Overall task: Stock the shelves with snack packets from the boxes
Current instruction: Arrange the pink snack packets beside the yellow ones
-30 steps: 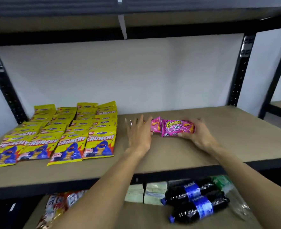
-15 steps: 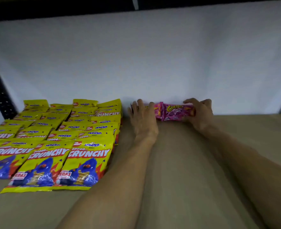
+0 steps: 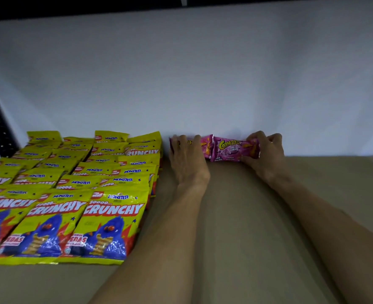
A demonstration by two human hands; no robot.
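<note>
Two pink packets (image 3: 227,150), centre frame — left hand (image 3: 187,161) pressing flat-fingered, right hand (image 3: 266,156) pinching — likely squaring them against the wall (image 3: 203,84).

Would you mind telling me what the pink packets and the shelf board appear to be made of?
Pink packets: likely thin glossy plastic film, going by the sheen and crinkled sealed ends. Shelf board: matte tan, probably fibreboard or particleboard; no grain shows.
</note>
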